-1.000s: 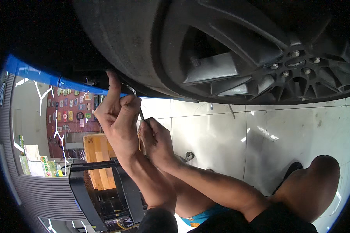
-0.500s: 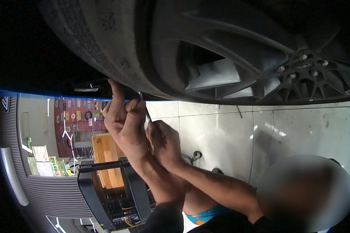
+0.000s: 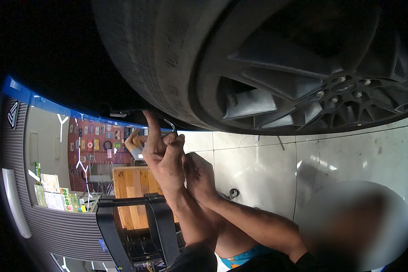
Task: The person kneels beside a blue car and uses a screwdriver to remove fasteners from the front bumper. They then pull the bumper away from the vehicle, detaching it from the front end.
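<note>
A large black tyre on a dark spoked wheel [image 3: 276, 90] fills the upper part of the head view, above my hands. My left hand [image 3: 164, 156] is at the tyre's lower edge, index finger stretched up to the dark gap beside it. Its thumb and other fingers are curled about a thin bent metal rod [image 3: 171, 124], whose curved end shows by the tyre. Just right of it, my right hand [image 3: 198, 176] is closed in a fist at the rod's lower part. That lower part is mostly hidden now. What the left fingertip touches cannot be made out.
Blue car bodywork [image 3: 45, 100] curves along the upper left. A black cart [image 3: 158, 226] stands below left, near a wooden-slatted piece [image 3: 133, 181]. Pale floor tiles [image 3: 258, 167] lie at right, with a thin rod [image 3: 280, 143] on them. A blurred patch covers the lower right.
The view has shifted: wheel and hands appear slightly lower and further right, and more blue bodywork shows. My hands keep nearly the same grip, with less of the rod visible between them.
</note>
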Tool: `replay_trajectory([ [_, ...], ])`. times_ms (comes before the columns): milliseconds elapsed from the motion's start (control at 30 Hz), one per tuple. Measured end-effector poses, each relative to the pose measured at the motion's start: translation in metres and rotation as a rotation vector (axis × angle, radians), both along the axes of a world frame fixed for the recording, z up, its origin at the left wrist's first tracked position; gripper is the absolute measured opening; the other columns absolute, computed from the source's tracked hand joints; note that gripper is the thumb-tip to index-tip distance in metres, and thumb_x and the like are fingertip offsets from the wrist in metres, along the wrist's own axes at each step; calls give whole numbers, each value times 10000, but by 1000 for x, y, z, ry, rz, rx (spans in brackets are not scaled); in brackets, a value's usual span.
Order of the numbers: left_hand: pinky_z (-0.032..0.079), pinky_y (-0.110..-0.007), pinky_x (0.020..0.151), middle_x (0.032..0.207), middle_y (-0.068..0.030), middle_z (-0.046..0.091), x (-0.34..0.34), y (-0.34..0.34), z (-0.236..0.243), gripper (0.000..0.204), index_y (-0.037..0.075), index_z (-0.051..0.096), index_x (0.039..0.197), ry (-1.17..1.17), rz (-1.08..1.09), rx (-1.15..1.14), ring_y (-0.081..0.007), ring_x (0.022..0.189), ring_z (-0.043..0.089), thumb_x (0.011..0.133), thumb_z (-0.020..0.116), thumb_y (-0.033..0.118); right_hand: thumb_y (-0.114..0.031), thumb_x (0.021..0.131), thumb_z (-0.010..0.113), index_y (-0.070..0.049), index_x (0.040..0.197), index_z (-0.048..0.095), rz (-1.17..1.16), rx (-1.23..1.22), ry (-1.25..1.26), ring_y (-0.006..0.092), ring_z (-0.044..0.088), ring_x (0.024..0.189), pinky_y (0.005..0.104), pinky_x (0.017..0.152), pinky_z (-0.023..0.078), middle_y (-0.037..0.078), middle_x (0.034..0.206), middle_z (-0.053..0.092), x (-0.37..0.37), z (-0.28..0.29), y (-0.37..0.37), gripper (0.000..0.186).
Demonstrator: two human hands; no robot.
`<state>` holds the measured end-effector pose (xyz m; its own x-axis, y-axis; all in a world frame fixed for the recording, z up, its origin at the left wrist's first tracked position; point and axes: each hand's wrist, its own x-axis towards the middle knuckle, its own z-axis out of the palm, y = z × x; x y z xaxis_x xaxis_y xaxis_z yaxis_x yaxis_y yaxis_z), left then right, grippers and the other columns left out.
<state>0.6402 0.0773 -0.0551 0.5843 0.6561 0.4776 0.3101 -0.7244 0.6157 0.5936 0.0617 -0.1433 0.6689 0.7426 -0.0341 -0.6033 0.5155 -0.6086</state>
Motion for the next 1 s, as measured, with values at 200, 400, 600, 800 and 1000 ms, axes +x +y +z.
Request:
replay_trajectory([
  [200, 252, -184, 501, 632, 54, 378, 8, -1, 5, 723, -107, 291, 1483, -51, 15, -2, -21, 545, 320, 807, 500, 42, -169, 1019, 506, -6, 839, 570, -24, 75, 113, 117, 477, 615, 313, 566, 406, 69, 654, 511, 3, 0, -2, 251],
  [400, 387, -166, 620, 703, -7, 511, 6, 7, -5, 648, -97, 361, 1461, -209, 86, 192, -46, 614, 435, 856, 557, 22, -188, 1013, 526, 34, 899, 596, 205, -3, 81, 300, 618, 654, 377, 610, 463, 216, 751, 624, 14, 2, -11, 259],
  [600, 378, -174, 712, 752, 12, 540, 35, -8, 17, 626, -90, 318, 1484, 72, 41, 111, -41, 727, 463, 894, 522, -30, -182, 1006, 536, 45, 856, 557, 133, 49, 58, 329, 596, 635, 397, 591, 442, 229, 729, 598, 13, -7, -2, 274],
  [800, 361, -172, 760, 740, 1, 542, 27, -4, 21, 588, -72, 340, 1481, 147, 50, 221, -50, 737, 461, 914, 491, -28, -263, 1044, 491, -15, 838, 562, 74, 108, 100, 93, 451, 565, 293, 521, 369, 15, 611, 483, -3, -2, 2, 330],
  [1000, 351, -156, 580, 833, 10, 568, 24, 0, 19, 605, -27, 398, 1475, 176, -4, 280, -26, 677, 461, 892, 537, 48, -184, 1027, 481, 17, 868, 538, 116, 114, 136, 314, 611, 662, 395, 609, 443, 189, 723, 600, -7, 6, 6, 262],
])
